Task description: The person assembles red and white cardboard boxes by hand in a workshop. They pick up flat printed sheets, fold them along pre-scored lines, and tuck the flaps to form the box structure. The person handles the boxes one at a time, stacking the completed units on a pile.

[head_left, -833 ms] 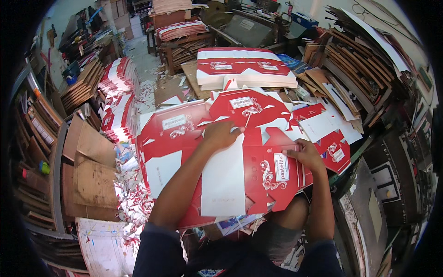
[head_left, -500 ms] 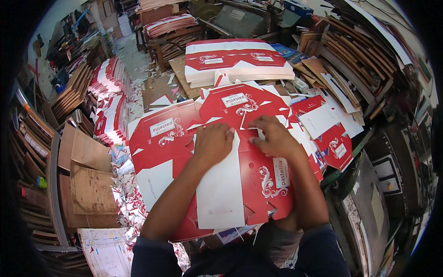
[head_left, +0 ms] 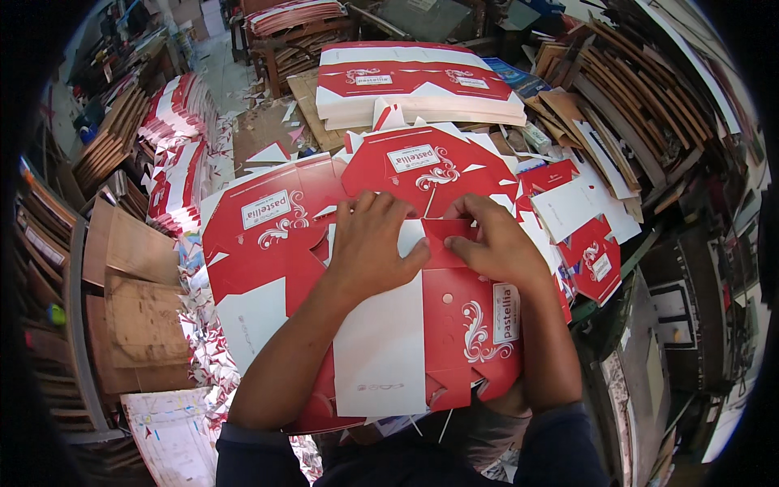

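A red and white printed cardboard box blank (head_left: 379,341) lies in front of me, its white panel on the left and its red panel with white scrollwork on the right. At its far edge my left hand (head_left: 375,247) is closed, fingers curled over the edge and thumb on the white panel. My right hand (head_left: 499,243) pinches the small red flap at the same edge, thumb on top and fingertips partly hidden behind it. Below and beyond are more flat red blanks (head_left: 410,158), spread and overlapping.
At the far side stands a thick stack of printed sheets (head_left: 422,85). More stacks (head_left: 177,174) are on the left, beside floor scraps (head_left: 215,349). Brown boards (head_left: 150,325) lean at left; wooden-edged boards (head_left: 625,89) crowd the right. Loose cut pieces (head_left: 596,260) lie right of the blanks.
My left thumb has spread out toward the right across the white panel. My right hand has shifted slightly and keeps hold at the red flap. The whole view has tilted a little.
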Motion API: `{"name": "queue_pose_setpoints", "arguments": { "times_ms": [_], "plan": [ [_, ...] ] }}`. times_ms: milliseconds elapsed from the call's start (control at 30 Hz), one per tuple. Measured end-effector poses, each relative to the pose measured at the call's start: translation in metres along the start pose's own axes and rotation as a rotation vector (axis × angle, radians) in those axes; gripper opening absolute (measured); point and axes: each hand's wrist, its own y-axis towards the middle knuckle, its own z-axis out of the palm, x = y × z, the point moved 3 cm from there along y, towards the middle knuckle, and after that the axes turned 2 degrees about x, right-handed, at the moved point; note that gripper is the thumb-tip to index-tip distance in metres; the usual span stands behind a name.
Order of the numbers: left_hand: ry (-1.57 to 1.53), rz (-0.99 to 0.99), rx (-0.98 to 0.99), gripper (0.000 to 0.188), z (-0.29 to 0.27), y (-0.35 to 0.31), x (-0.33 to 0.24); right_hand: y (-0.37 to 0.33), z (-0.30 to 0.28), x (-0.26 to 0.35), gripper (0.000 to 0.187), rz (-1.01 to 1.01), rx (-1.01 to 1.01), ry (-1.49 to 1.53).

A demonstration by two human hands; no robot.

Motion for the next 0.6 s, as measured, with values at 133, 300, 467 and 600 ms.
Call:
{"name": "queue_pose_setpoints", "arguments": {
  "times_ms": [133, 300, 467, 600],
  "plan": [
    [-0.104, -0.027, 0.061, 0.037, -0.003, 0.001, -0.004, -0.005, -0.006, 0.014, 0.024, -0.011, -0.026, 0.053],
    [-0.182, -0.073, 0.141, 0.035, -0.005, 0.004, -0.006, -0.005, 0.002, 0.006, 0.021, 0.079, -0.103, 0.126],
    [-0.101, -0.026, 0.117, 0.033, -0.006, 0.002, -0.011, -0.004, 0.005, 0.002, 0.022, 0.071, -0.063, 0.112],
    [-0.055, 0.055, 0.03, 0.032, -0.007, 0.001, -0.016, -0.005, 0.009, -0.007, 0.023, 0.066, -0.077, 0.075]
  ]
}}
